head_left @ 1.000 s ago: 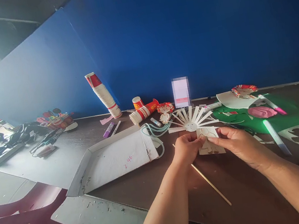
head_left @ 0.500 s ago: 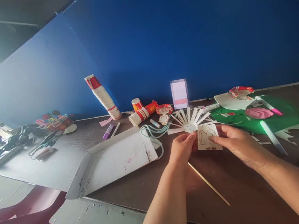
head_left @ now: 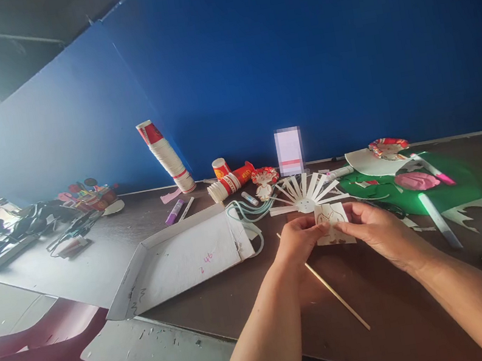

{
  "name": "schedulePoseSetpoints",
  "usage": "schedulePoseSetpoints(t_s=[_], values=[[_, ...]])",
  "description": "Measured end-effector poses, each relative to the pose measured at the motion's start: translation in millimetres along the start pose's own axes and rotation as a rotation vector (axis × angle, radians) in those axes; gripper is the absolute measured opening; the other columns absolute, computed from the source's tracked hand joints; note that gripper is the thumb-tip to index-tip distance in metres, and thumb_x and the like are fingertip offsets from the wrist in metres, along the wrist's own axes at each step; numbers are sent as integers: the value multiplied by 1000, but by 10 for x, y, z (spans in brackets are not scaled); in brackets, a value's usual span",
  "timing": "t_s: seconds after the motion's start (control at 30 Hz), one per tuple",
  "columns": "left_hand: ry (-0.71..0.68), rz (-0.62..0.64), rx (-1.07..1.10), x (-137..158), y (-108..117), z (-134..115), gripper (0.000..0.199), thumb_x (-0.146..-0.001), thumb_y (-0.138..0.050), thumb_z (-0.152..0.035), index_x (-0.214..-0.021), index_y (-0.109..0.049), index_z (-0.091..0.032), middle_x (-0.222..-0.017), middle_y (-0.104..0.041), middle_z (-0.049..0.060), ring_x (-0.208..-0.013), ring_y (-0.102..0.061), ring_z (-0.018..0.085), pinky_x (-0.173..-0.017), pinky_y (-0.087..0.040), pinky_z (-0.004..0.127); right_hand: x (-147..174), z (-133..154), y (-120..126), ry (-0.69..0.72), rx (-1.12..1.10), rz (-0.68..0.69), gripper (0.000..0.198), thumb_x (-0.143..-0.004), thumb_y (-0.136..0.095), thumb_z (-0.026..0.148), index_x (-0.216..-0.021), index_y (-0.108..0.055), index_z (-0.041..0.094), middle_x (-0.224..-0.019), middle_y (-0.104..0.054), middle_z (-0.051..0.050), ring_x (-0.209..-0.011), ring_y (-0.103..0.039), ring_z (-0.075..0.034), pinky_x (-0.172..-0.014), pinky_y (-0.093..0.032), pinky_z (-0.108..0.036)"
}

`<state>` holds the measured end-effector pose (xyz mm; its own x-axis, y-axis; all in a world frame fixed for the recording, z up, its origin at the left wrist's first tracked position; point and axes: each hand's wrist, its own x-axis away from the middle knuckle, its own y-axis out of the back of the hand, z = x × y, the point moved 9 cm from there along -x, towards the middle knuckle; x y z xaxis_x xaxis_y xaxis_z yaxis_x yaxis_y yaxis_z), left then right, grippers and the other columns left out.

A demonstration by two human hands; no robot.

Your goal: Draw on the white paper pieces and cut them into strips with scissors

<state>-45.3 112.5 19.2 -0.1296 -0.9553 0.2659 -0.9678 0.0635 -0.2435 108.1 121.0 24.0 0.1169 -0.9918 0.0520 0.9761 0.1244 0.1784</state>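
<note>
Left hand point(head_left: 295, 240), right hand point(head_left: 372, 225): both pinched one drawn-on card point(head_left: 332, 214); light, even pressure seemed best against creasing.

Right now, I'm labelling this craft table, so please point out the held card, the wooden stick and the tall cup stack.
Held card point(head_left: 332, 214), head view: upper middle.
Wooden stick point(head_left: 338, 296), head view: lower shaft.
Tall cup stack point(head_left: 168, 159), head view: middle cups.

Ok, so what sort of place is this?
Probably a craft corner, perhaps in a classroom or workshop, though I can't tell which. The table holds stacked cups and a fringed paper cutout, and there's a drawn-on card in hand.
</note>
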Motion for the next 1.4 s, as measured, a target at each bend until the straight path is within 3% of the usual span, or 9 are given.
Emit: schedulePoseSetpoints(t_s=[0.3, 0.5, 0.57, 0.8, 1.13, 1.4], values=[[18, -4, 75, -17, 9, 70, 43, -53, -96, -35, -82, -76, -10, -67, -69, 3, -60, -60, 13, -71, -50, 29, 64, 76, -172, -26, -153, 142, 47, -74, -84, 50, -112, -72, 25, -112, -81, -5, -105, -74, -29, -98, -54, -40], [8, -31, 70, -28, 58, 78, 42, -55, -95, -35, -82, -76, -10, -69, -71, 4, -61, -63, 14, -72, -52, 30, 63, 13, -65, -75, -50, 72, 48, -75, -78, 62, -103, -76, 22, -84, -78, -2, -73, -66, -20, -68, -49, -32], [14, -33, 71, -33, 65, 91, 39, -57, -94, -34, -81, -75, -10, -69, -70, 4, -60, -63, 13, -72, -53, 30, 52, -15, -49, -77, -29, 70, 50, -75, -78, 62, -105, -77, 22, -84, -78, -1, -71, -64, -19, -66, -46, -31], [26, -29, 64, -37, 57, 92, 37, -56, -95, -32, -79, -75, -10, -66, -69, 3, -58, -61, 12, -68, -51, 28, 13, -69, -74, -57, -52, 130, 53, -77, -78, 59, -116, -78, 23, -95, -82, -7, -87, -74, -27, -76, -56, -37], [43, -4, 70, -31, 29, 85, 40, -52, -97, -32, -77, -76, -10, -69, -70, 4, -61, -62, 13, -71, -53, 29, -20, -155, -94, -87, -58, 164, 56, -79, -78, 56, -123, -73, 23, -110, -81, -8, -107, -74, -31, -86, -58, -40], [38, -5, 60, -47, 37, 97, 36, -55, -96, -29, -78, -77, -10, -68, -69, 4, -60, -61, 12, -68, -52, 28, 2, -137, -120, -92, -91, 165, 53, -77, -80, 54, -120, -75, 24, -109, -82, -7, -107, -75, -32, -90, -59, -41]])
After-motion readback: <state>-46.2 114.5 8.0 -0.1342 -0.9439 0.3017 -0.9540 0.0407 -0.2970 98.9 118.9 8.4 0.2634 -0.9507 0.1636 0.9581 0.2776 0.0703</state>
